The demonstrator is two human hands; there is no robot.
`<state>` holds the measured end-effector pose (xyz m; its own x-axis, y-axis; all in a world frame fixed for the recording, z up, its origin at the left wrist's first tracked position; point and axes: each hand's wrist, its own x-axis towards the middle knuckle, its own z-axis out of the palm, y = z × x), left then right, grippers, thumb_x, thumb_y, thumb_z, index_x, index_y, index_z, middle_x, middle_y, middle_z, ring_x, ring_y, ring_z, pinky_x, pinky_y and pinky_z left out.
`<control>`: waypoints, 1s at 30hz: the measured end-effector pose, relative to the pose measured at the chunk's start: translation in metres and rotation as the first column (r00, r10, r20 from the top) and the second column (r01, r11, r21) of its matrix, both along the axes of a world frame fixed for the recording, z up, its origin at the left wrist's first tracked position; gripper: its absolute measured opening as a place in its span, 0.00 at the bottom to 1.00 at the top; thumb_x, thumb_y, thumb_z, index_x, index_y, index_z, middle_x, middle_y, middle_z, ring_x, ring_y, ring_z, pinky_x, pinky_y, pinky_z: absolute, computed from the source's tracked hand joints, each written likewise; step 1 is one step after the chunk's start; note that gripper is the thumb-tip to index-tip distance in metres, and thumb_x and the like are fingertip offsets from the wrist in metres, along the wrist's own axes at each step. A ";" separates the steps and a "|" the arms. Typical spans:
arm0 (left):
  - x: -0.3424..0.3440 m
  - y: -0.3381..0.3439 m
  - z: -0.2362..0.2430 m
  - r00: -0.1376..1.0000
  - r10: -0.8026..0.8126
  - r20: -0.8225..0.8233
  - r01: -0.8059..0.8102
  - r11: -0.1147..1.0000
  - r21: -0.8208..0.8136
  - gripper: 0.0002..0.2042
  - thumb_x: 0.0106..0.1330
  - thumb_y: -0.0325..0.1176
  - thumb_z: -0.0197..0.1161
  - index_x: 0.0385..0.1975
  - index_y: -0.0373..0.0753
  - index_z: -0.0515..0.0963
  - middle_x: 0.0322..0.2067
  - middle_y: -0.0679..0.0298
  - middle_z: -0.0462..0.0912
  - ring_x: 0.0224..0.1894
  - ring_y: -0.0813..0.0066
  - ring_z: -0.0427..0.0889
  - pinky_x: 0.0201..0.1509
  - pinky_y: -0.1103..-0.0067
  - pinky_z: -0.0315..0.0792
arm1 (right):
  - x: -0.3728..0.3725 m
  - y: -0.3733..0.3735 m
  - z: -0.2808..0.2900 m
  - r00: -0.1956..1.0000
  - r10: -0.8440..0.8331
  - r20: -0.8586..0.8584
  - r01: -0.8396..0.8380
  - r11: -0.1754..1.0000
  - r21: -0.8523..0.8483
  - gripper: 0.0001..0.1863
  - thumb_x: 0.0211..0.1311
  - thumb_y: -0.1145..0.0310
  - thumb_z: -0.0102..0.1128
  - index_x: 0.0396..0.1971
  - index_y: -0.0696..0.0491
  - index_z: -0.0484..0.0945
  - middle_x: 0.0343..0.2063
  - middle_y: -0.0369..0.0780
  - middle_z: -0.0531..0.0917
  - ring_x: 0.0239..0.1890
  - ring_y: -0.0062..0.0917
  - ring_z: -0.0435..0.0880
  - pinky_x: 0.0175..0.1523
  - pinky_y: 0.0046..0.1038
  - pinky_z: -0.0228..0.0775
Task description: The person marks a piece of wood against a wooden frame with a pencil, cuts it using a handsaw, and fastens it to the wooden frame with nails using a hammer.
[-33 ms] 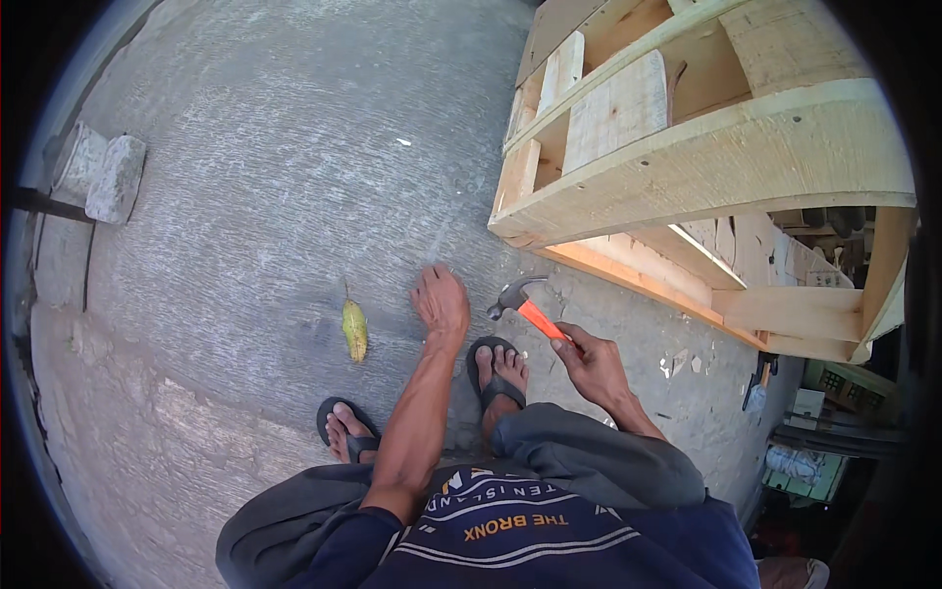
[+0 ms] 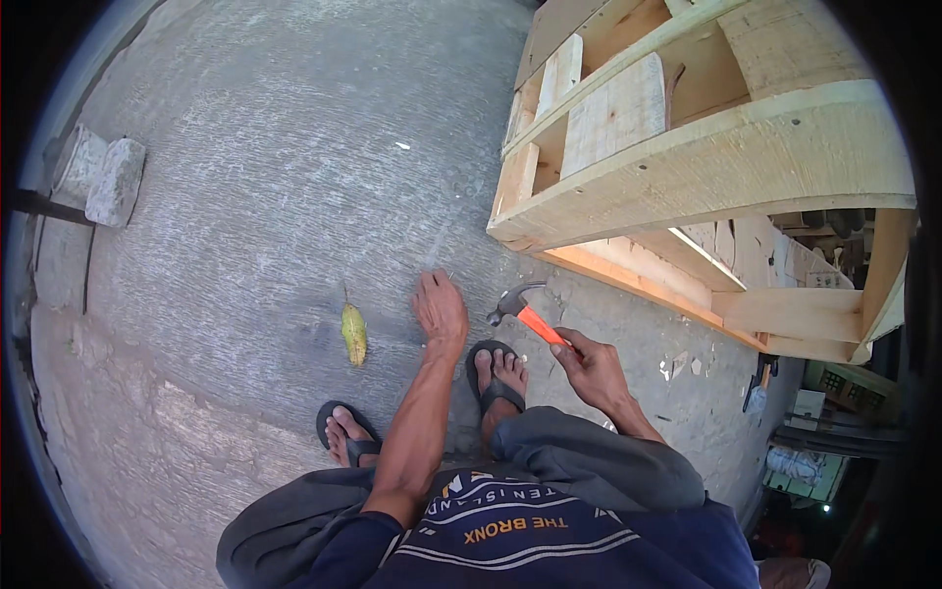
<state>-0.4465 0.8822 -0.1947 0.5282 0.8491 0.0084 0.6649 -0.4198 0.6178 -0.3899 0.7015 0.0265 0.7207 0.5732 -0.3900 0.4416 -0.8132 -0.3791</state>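
Observation:
My right hand (image 2: 593, 371) grips a claw hammer (image 2: 538, 323) by its orange handle. The dark steel head points left, just above the concrete floor as it appears, near my right foot. My left hand (image 2: 442, 309) is lowered to the floor left of the hammer head, back of the hand up. Its fingers are bent and drawn together, and their tips are partly hidden, so whatever they may pinch cannot be made out. A yellow-green leaf (image 2: 354, 335) with a thin stem lies on the floor left of that hand.
A large pale wooden frame (image 2: 702, 167) with slats and boards stands at the right. My feet, in black flip-flops (image 2: 498, 378), flank my left forearm. Pale chips (image 2: 677, 365) litter the floor below the frame. A concrete block (image 2: 116, 183) sits at the far left.

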 end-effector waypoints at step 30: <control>0.051 -0.003 0.056 0.854 0.236 0.463 0.272 0.556 -0.786 0.15 0.71 0.25 0.56 0.56 0.32 0.78 0.29 0.64 0.79 0.29 0.81 0.78 0.29 0.78 0.78 | 0.025 -0.036 -0.023 0.998 -0.050 0.041 0.055 0.989 -0.136 0.19 0.68 0.58 0.58 0.55 0.49 0.81 0.32 0.51 0.87 0.38 0.48 0.88 0.44 0.46 0.78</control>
